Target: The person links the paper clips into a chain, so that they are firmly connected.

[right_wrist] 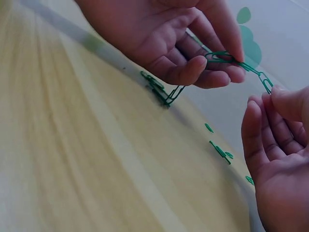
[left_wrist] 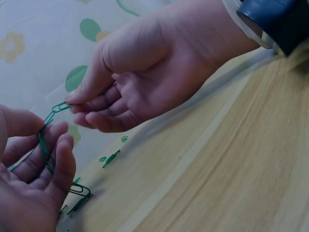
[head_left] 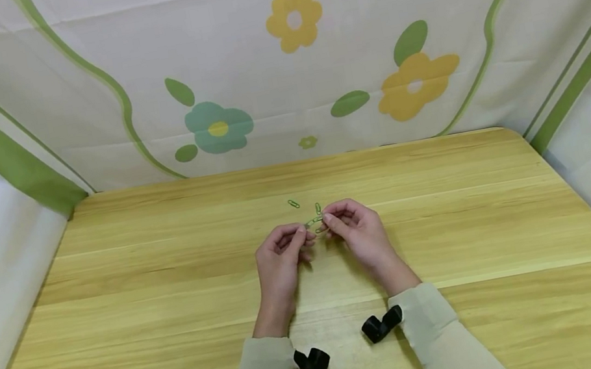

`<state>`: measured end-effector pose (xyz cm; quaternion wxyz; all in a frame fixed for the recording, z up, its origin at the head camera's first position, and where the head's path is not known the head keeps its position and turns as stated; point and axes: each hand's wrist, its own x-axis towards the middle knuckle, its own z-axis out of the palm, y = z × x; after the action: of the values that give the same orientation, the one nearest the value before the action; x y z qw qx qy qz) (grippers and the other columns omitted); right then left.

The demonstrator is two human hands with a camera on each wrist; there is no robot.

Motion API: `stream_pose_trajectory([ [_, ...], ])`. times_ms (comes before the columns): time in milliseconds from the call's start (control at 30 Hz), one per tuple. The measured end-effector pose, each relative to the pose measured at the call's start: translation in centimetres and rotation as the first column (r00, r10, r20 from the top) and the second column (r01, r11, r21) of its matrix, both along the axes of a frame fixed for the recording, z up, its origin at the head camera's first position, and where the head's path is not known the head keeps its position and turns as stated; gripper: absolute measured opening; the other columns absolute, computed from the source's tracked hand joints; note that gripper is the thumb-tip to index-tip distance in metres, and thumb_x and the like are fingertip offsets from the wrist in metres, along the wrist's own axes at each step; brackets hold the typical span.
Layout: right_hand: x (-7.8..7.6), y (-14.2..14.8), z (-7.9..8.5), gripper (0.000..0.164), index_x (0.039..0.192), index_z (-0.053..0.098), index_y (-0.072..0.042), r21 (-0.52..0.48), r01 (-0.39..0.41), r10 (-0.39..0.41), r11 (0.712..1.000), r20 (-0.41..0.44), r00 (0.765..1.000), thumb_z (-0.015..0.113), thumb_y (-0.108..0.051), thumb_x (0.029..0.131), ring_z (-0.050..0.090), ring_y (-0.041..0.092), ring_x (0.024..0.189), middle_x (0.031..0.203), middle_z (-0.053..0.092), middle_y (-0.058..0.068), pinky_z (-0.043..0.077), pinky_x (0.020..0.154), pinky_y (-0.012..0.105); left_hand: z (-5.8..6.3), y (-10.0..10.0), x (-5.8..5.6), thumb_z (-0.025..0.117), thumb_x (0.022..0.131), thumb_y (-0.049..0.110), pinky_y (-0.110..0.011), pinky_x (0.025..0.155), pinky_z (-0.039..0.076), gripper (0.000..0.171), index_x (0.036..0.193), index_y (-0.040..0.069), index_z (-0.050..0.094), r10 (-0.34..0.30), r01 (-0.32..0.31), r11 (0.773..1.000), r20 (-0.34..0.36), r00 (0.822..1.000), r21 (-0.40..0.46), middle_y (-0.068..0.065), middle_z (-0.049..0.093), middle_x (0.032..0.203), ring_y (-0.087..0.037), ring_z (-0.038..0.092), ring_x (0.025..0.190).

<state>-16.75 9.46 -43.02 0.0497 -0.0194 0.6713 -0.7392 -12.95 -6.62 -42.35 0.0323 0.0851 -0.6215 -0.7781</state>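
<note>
Between the two hands stretches a chain of green paper clips (head_left: 314, 221). My left hand (head_left: 280, 256) pinches the chain between thumb and fingers. In the left wrist view, part of the chain passes over the fingers of the left hand (left_wrist: 36, 169). Below that hand, more linked paper clips (right_wrist: 169, 96) hang down to the table. A clip at the chain's other end is pinched by my right hand (head_left: 362, 232); in the right wrist view, the right hand (right_wrist: 282, 154) has its thumb on that clip. Some links are hidden behind fingers.
Loose green paper clips (head_left: 294, 204) lie on the wooden table (head_left: 144, 303) beyond the hands; several small clips (right_wrist: 220, 152) show in the right wrist view. A flowered cloth (head_left: 245, 35) stands behind the table's far edge.
</note>
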Motion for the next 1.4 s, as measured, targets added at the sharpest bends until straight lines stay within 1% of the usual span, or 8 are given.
stream_pose_trajectory([
  [133, -0.03, 0.12, -0.01, 0.014, 0.115, 0.066, 0.004, -0.049, 0.008, -0.007, 0.999, 0.008, 1.000, 0.069, -0.003, 0.104, 0.068, 0.015, 0.087, 0.100, 0.072, 0.007, 0.061, 0.078, 0.026, -0.03, 0.01, 0.12, 0.069, 0.105, 0.009, -0.027, 0.062, 0.061, 0.015, 0.112, -0.003, 0.074, -0.024, 0.025, 1.000, -0.005, 1.000, 0.019, -0.012, 0.080, 0.095, -0.021, 0.076, 0.082],
  [367, -0.02, 0.24, 0.01, 0.012, 0.114, 0.068, 0.002, -0.054, 0.010, -0.009, 0.998, 0.008, 1.000, 0.070, -0.004, 0.104, 0.067, 0.013, 0.084, 0.096, 0.071, -0.002, 0.059, 0.076, 0.024, -0.09, -0.01, 0.20, 0.066, 0.106, 0.006, -0.025, 0.055, 0.057, 0.015, 0.116, -0.004, 0.072, -0.047, 0.047, 0.998, -0.007, 0.999, 0.029, -0.022, 0.079, 0.102, -0.017, 0.078, 0.079],
  [533, -0.02, 0.20, 0.02, 0.011, 0.113, 0.068, 0.003, -0.066, 0.010, -0.010, 0.998, 0.007, 1.000, 0.070, -0.002, 0.103, 0.066, 0.013, 0.083, 0.096, 0.071, -0.003, 0.059, 0.076, 0.024, -0.14, 0.03, 0.18, 0.066, 0.105, 0.004, -0.023, 0.051, 0.054, 0.017, 0.119, -0.003, 0.072, -0.048, 0.048, 0.999, 0.002, 0.999, 0.004, -0.020, 0.077, 0.109, -0.020, 0.080, 0.084],
  [667, 0.03, 0.17, 0.08, 0.010, 0.111, 0.071, 0.000, -0.059, -0.001, 0.001, 0.998, 0.005, 1.000, 0.072, -0.001, 0.101, 0.067, 0.013, 0.086, 0.098, 0.072, -0.002, 0.059, 0.078, 0.024, -0.02, 0.03, 0.25, 0.070, 0.104, 0.008, -0.023, 0.045, 0.049, 0.023, 0.124, -0.002, 0.071, -0.061, 0.061, 0.998, 0.006, 0.998, -0.007, -0.015, 0.076, 0.112, -0.025, 0.081, 0.087],
  [867, 0.15, 0.21, 0.06, 0.015, 0.109, 0.075, -0.002, -0.022, -0.036, 0.036, 0.999, -0.005, 0.999, 0.081, -0.007, 0.096, 0.068, 0.011, 0.087, 0.101, 0.075, 0.003, 0.060, 0.080, 0.025, -0.06, -0.01, 0.33, 0.074, 0.103, 0.015, -0.022, 0.041, 0.043, 0.017, 0.116, 0.004, 0.076, -0.096, 0.097, 0.994, 0.019, 0.995, -0.047, -0.023, 0.076, 0.103, -0.021, 0.073, 0.069],
  [1067, 0.34, 0.12, 0.35, 0.018, 0.115, 0.073, 0.005, 0.002, -0.035, 0.035, 0.999, 0.004, 0.999, 0.076, -0.004, 0.099, 0.068, 0.012, 0.087, 0.098, 0.075, -0.002, 0.059, 0.079, 0.025, -0.11, -0.06, 0.36, 0.073, 0.103, 0.015, -0.021, 0.040, 0.039, 0.015, 0.111, 0.002, 0.076, -0.104, 0.106, 0.992, 0.038, 0.994, -0.073, -0.029, 0.075, 0.103, -0.015, 0.069, 0.062],
  [1233, 0.11, 0.01, 0.03, 0.019, 0.116, 0.074, 0.002, 0.104, 0.026, -0.025, 0.994, -0.013, 1.000, 0.075, -0.010, 0.102, 0.068, 0.018, 0.086, 0.099, 0.076, 0.004, 0.058, 0.074, 0.024, 0.00, -0.19, 0.36, 0.071, 0.105, 0.015, -0.022, 0.042, 0.043, 0.015, 0.113, 0.003, 0.074, -0.067, 0.071, 0.994, 0.045, 0.997, -0.079, -0.019, 0.077, 0.101, -0.015, 0.071, 0.065],
  [1400, 0.00, -0.10, -0.36, 0.014, 0.115, 0.078, -0.005, 0.286, 0.103, -0.081, 0.953, -0.087, 0.993, 0.074, -0.010, 0.102, 0.067, 0.019, 0.092, 0.108, 0.075, 0.012, 0.057, 0.076, 0.021, 0.05, -0.37, 0.21, 0.069, 0.107, 0.015, -0.023, 0.047, 0.049, 0.013, 0.115, 0.006, 0.072, -0.001, 0.002, 0.999, 0.024, 1.000, -0.047, -0.011, 0.076, 0.102, -0.016, 0.074, 0.072],
])
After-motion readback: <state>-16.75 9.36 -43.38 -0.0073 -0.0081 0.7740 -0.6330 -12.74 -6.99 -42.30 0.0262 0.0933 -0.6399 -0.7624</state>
